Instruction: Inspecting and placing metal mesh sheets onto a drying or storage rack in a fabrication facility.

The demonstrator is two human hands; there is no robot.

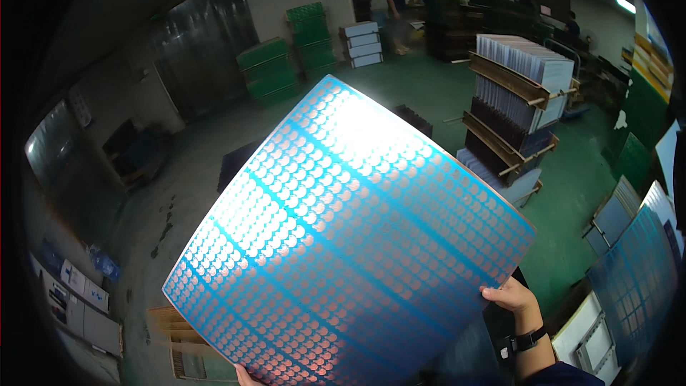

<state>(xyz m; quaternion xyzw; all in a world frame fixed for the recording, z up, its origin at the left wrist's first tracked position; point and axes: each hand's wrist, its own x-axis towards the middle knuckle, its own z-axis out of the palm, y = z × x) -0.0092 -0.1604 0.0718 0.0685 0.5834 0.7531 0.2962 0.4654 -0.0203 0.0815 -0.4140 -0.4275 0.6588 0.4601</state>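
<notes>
A large printed circuit board panel point(386, 243), blue with rows of round copper-coloured pads, is held up tilted before me. Bright light glares off its upper and left parts. My right hand point(511, 295) grips the right edge, thumb on the face and the other fingers mostly hidden behind it. A dark wristband point(527, 340) is on that wrist. At the lower left edge, only a small part of my left hand point(246, 377) shows, closed on the panel's rim; its other fingers are out of sight.
Tall stacked racks of upright panels point(525, 86) stand ahead on the right. Another blue panel point(636, 286) leans at the far right. Green crates point(268, 68) stand along the back wall. White boxes point(86, 307) lie at lower left. Two people point(395, 3) are in the background.
</notes>
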